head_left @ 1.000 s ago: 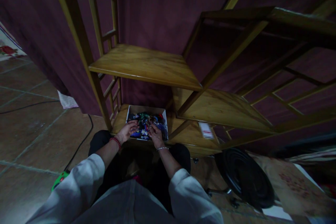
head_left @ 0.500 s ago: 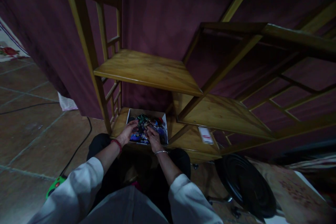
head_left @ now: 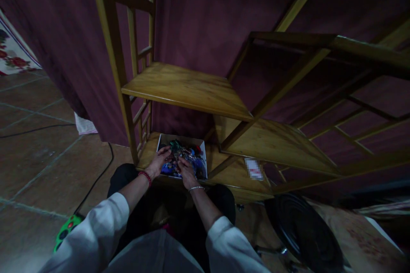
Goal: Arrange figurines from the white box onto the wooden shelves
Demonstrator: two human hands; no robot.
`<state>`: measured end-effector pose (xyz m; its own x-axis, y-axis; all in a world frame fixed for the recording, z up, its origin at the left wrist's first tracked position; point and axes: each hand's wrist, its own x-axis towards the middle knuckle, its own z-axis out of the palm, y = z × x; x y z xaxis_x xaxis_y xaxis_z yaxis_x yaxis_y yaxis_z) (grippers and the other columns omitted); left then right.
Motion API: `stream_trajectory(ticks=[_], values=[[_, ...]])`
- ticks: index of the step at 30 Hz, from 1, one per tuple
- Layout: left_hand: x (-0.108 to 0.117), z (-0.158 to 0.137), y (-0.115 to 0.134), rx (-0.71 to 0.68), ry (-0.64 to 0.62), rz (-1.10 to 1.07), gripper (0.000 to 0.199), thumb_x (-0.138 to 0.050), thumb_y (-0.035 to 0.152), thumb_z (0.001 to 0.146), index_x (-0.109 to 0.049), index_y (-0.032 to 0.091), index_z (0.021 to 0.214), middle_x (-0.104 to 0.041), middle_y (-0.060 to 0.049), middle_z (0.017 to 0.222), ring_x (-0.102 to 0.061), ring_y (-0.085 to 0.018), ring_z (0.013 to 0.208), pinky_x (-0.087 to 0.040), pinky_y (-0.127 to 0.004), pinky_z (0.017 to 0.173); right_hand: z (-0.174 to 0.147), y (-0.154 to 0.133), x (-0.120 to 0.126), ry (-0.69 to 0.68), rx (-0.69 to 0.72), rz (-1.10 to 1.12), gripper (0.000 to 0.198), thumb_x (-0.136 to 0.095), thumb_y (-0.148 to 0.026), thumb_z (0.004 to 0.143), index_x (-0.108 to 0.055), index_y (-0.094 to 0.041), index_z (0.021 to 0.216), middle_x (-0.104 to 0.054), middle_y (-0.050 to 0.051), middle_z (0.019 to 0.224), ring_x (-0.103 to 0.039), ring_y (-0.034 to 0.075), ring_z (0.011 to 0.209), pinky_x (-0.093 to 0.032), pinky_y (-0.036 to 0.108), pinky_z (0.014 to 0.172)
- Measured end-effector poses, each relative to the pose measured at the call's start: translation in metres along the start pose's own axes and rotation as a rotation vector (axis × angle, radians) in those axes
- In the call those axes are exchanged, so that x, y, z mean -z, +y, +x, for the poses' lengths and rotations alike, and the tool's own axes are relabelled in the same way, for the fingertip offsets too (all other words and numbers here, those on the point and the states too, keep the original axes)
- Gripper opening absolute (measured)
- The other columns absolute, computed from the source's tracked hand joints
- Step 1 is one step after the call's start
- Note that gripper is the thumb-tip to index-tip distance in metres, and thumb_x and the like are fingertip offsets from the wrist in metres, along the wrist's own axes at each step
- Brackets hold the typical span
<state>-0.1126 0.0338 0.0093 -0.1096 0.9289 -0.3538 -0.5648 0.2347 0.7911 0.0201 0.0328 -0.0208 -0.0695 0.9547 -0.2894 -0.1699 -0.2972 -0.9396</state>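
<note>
A shallow white box (head_left: 205, 160) stands on the low wooden shelf, filled with a jumble of small shiny things (head_left: 197, 163) in blue, dark green, silver and a little red; they look like beaded trinkets, though single pieces are hard to make out. My left hand (head_left: 160, 158), with a red bead bracelet (head_left: 145, 175) on the wrist, reaches over the box's left side, fingers curled inward. Facing it, my right hand (head_left: 186, 169) has its thumb and fingers drawn together above the pile. Thin glinting strands show between the two hands. What each hand pinches is too small and dark to name.
A wooden shelf board (head_left: 188, 89) juts out above the box, and the left post (head_left: 109, 42) rises beside it. A pale card (head_left: 254, 169) lies on the shelf to the right. A round black stool (head_left: 301, 230) and a green device (head_left: 68, 229) with a cable flank me.
The view has shifted slightly, so the shelf and box appear a little further right. Both hands remain over the box, their fingers slightly moved among the trinkets.
</note>
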Motion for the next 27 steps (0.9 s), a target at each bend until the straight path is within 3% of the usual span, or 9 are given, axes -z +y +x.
stream_trajectory(ticks=[5,9,19,27], values=[[-0.003,0.001,0.001,-0.033,0.04,-0.063,0.031,-0.073,0.025,0.059,-0.058,0.018,0.085,-0.061,0.0,0.07,-0.059,-0.012,0.066,-0.048,-0.028,0.067,-0.003,-0.004,-0.005,0.001,-0.078,0.062,0.052,-0.073,-0.04,0.056,-0.065,-0.017,0.102,-0.067,0.003,0.071,-0.052,0.01,0.053,-0.04,0.024,0.05],[-0.007,0.002,0.001,-0.014,0.093,-0.087,0.029,-0.073,0.025,0.059,-0.053,0.017,0.079,-0.058,0.002,0.065,-0.055,-0.009,0.058,-0.045,-0.023,0.059,-0.005,-0.007,-0.009,-0.021,-0.11,0.066,0.047,-0.073,-0.038,0.055,-0.066,-0.018,0.098,-0.066,0.001,0.068,-0.05,0.009,0.051,-0.039,0.023,0.05],[-0.013,0.002,-0.001,-0.037,0.083,0.047,0.031,-0.066,0.041,0.064,-0.048,0.019,0.077,-0.052,0.004,0.062,-0.047,-0.008,0.05,-0.036,-0.021,0.048,-0.011,-0.008,-0.013,-0.077,-0.13,0.037,0.04,-0.069,-0.04,0.061,-0.065,-0.019,0.095,-0.067,0.004,0.078,-0.057,0.011,0.06,-0.045,0.025,0.056],[-0.013,0.009,-0.007,-0.094,0.137,0.209,0.027,-0.063,0.037,0.067,-0.055,0.017,0.083,-0.06,-0.002,0.079,-0.053,-0.011,0.066,-0.04,-0.022,0.057,-0.016,-0.02,-0.012,-0.172,-0.18,0.057,0.031,-0.071,-0.027,0.058,-0.064,-0.019,0.086,-0.067,0.0,0.076,-0.06,0.011,0.057,-0.047,0.023,0.055]])
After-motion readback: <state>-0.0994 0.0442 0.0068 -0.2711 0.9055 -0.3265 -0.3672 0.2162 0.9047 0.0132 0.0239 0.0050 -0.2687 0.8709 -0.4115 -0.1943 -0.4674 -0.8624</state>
